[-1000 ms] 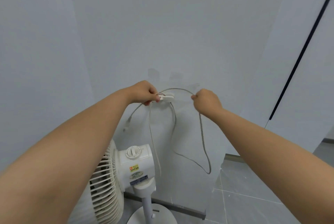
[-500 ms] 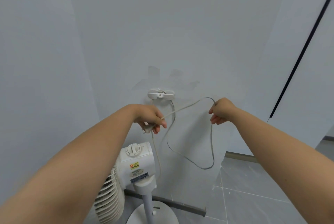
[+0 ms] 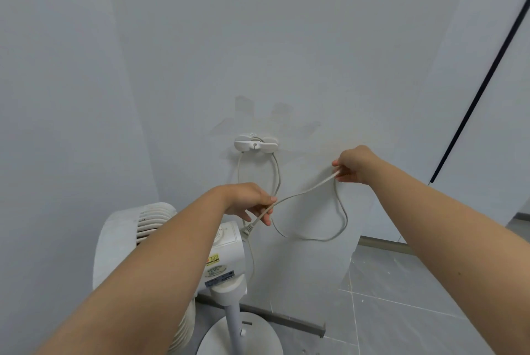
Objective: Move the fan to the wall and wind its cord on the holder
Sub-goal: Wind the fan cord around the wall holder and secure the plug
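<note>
A white pedestal fan stands against the grey wall, low and left of centre, partly hidden by my left forearm. Above it a white cord holder is fixed to the wall, and the fan's pale cord hangs over it in a loop. My left hand pinches the cord near its plug, below the holder. My right hand pinches the cord further along, right of the holder. Between my hands the cord runs taut, and a slack loop sags below my right hand.
The wall fills most of the view, with faint marks above the holder. A dark vertical strip runs down the right side. Grey floor tiles and a dark skirting board lie at the lower right. The fan's round base sits at the bottom.
Both hands have come down and away from the holder. My left hand slid along the cord toward the plug, and my right hand moved right, drawing the cord taut between them.
</note>
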